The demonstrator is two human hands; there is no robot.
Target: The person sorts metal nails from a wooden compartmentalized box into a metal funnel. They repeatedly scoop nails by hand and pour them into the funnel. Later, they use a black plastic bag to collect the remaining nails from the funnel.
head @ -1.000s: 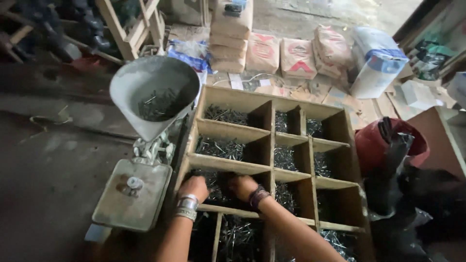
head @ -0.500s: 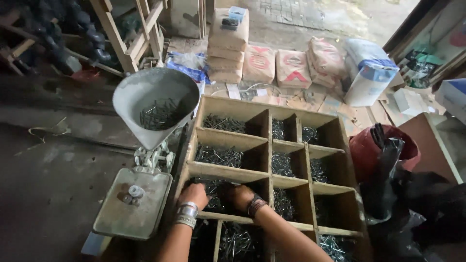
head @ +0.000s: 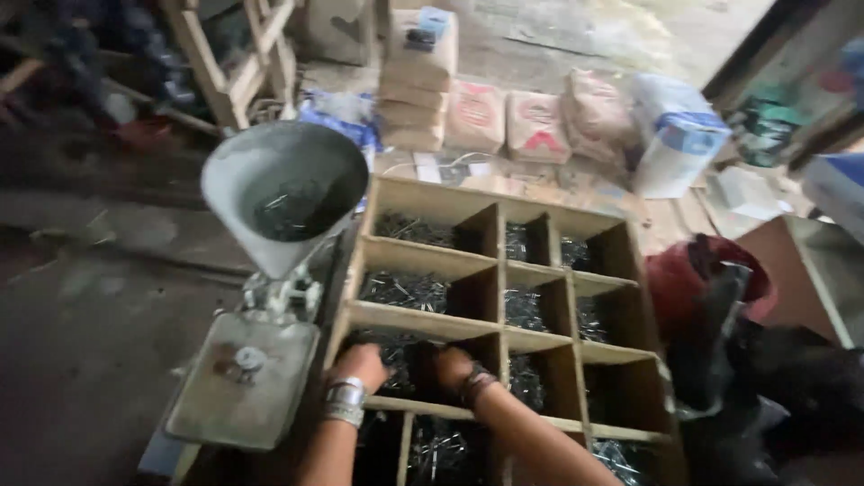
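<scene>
Surface and room: a dark concrete floor [head: 81, 333] with a dim workshop interior to the far left, where a wooden frame [head: 229, 63] stands. Stacked paper sacks [head: 477, 112] and a white plastic bin [head: 675, 135] sit at the far side in daylight. A red bag [head: 693, 283] lies to the right.

A wooden compartment box [head: 423, 256] occupies the centre, its cells filled with nails [head: 405, 290]. Just left of it stands a scale with a grey metal funnel pan [head: 279, 193] holding nails and a flat plate [head: 243, 382] nearer the viewer.

Both hands are inside the same near-left cell of the box. The left hand [head: 360, 364], wrist ringed with metal bangles, and the right hand [head: 450, 364], also wearing a wrist band, are curled down into the nails, close together. Fingers are hidden; whether they pinch any nails cannot be told.

Compared with half a second earlier: hands remain in the same cell, little changed; the view has shifted only slightly.
</scene>
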